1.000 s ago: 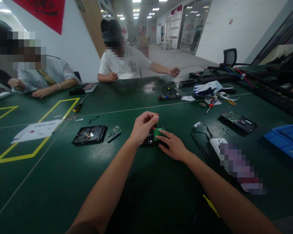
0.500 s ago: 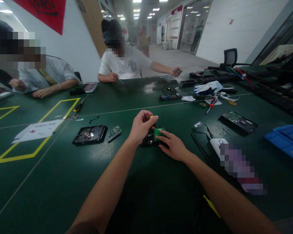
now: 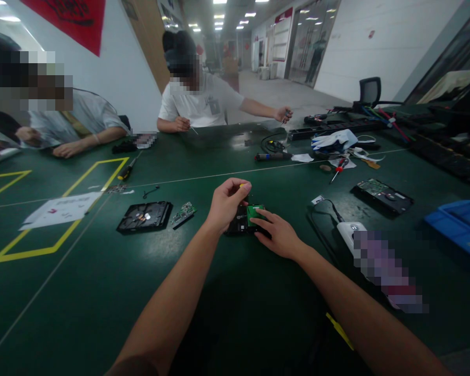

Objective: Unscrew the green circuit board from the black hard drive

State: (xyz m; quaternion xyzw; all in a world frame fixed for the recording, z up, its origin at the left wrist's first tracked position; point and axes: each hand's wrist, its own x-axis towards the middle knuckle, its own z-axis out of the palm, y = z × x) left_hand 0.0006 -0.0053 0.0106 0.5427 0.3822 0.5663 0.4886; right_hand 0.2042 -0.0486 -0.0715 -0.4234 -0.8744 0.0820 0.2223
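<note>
My left hand is closed round a small screwdriver with a yellow cap, held upright over a black hard drive in the middle of the green table. A small green circuit board sits on the drive. My right hand rests on the drive's right side, its fingers laid flat against the green board and pressing it down.
To the left lie an opened drive casing, a loose circuit board and a paper sheet. To the right are another drive, a white device with a black cable and a blue tray. Two other people sit across the table.
My left hand has turned slightly on the screwdriver and its yellow cap has shifted a little. My right hand and the drive stay where they were.
</note>
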